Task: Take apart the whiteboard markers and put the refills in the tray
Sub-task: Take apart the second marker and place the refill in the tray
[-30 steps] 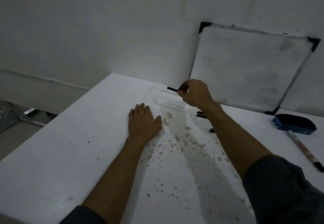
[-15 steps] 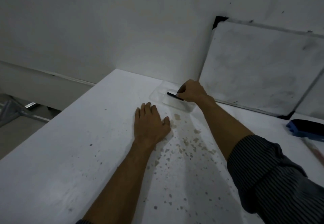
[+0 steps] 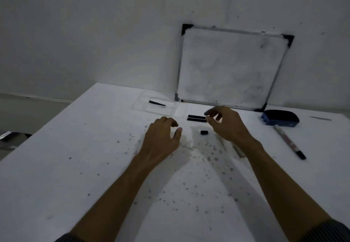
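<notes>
Head cam: both hands are hanging over the table [image 3: 56, 147] w/ nothing in them — left hand [image 3: 162, 139] loosely curled, right hand [image 3: 225, 124] open near two black tubes [image 3: 197, 118]. One refill [image 3: 157, 103] is lying in the tray [image 3: 140, 105].

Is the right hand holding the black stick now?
No, the right hand is empty; the black refill lies in the clear tray.

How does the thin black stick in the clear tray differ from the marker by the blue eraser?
The refill is plain, black and short; the marker is longer, pale-bodied with a black end. The refill lies in the tray; the marker lies on the bare table beside the eraser. Neither is held.
</notes>
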